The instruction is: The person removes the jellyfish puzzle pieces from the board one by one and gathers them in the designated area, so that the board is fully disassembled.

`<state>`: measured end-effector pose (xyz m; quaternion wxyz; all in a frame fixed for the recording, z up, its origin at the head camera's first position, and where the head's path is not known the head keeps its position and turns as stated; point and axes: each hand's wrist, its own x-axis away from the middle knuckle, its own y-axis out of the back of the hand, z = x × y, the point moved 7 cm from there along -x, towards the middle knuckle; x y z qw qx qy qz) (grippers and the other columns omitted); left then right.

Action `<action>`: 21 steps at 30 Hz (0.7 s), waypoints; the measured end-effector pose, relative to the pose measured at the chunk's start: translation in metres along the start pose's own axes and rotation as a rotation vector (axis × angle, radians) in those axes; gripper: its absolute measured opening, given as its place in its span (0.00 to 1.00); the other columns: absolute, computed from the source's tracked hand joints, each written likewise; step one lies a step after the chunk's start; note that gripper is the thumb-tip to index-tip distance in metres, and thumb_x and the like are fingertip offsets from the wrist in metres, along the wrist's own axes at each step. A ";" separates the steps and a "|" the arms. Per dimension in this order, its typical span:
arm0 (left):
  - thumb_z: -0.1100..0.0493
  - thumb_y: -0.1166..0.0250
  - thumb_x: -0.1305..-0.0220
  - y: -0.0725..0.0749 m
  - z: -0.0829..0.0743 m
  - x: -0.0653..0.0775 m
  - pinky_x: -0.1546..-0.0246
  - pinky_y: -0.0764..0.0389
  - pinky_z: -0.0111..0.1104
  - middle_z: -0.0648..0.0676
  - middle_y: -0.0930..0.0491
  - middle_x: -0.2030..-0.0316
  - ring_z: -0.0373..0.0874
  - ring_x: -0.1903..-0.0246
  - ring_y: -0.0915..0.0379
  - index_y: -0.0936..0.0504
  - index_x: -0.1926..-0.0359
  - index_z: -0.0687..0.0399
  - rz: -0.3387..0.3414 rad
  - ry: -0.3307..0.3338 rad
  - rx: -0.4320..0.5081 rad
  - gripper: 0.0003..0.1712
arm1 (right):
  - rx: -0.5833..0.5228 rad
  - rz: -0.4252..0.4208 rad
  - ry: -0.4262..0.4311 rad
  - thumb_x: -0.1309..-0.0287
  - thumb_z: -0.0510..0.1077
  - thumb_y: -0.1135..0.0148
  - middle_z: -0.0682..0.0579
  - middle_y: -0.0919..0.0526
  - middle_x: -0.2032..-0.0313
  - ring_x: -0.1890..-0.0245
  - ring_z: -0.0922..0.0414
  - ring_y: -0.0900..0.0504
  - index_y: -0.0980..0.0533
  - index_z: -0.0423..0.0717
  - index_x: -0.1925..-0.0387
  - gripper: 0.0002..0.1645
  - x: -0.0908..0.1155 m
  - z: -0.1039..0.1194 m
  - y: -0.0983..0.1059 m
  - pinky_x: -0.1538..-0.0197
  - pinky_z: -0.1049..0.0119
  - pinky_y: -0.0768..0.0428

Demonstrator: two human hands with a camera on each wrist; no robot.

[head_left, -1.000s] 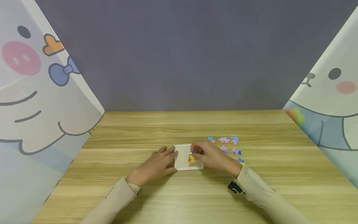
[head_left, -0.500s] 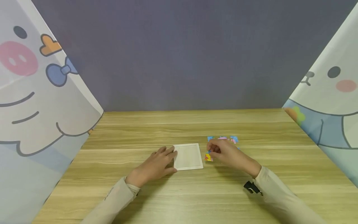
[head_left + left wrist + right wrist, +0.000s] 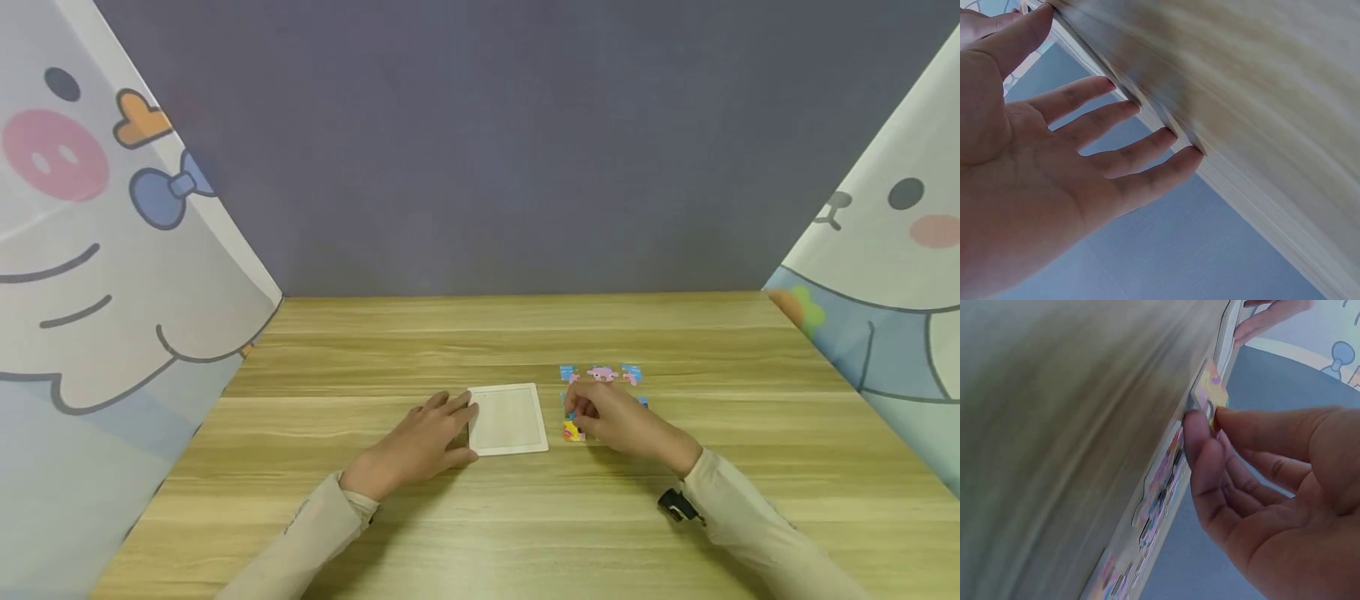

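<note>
In the head view my left hand (image 3: 420, 440) lies spread at the left edge of a white square puzzle frame (image 3: 540, 421), its fingertips on the rim. The left wrist view shows those fingers long and nearly straight. My right hand (image 3: 618, 421) is to the right of the frame, low over the table. Its thumb and fingers pinch a mostly yellow jigsaw piece (image 3: 573, 432) at the near left of the other pieces. In the right wrist view this jigsaw piece (image 3: 1213, 387) tilts between the fingertips, close to the wood.
Jigsaw pieces stand apart in rows on the wooden table (image 3: 420, 333); at the back are a blue corner piece (image 3: 567, 372), a pink piece (image 3: 602, 373) and another blue corner piece (image 3: 632, 372). My right hand covers several others. A dark grey panel (image 3: 517, 150) rises behind the table.
My right hand has moved right, from over the frame to beside the other pieces, with the yellow jigsaw piece still in its pinch. My left hand has stayed at the frame.
</note>
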<state>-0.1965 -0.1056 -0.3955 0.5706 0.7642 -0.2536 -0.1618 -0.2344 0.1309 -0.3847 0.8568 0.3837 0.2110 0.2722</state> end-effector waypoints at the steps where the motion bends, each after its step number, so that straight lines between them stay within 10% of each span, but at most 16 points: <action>1: 0.45 0.36 0.32 0.001 0.000 -0.001 0.43 0.33 0.68 0.64 0.41 0.27 0.74 0.32 0.45 0.33 0.29 0.62 -0.002 -0.001 -0.003 0.39 | 0.000 -0.002 -0.001 0.42 0.26 0.36 0.53 0.20 0.70 0.70 0.63 0.23 0.24 0.40 0.65 0.08 0.000 0.000 0.000 0.67 0.70 0.21; 21: 0.44 0.37 0.31 0.000 -0.002 -0.002 0.42 0.33 0.67 0.65 0.40 0.28 0.74 0.32 0.44 0.33 0.29 0.62 -0.006 -0.013 -0.019 0.38 | 0.157 -0.064 -0.003 0.46 0.28 0.31 0.56 0.21 0.71 0.69 0.63 0.24 0.22 0.44 0.70 0.10 -0.001 -0.001 0.006 0.65 0.68 0.20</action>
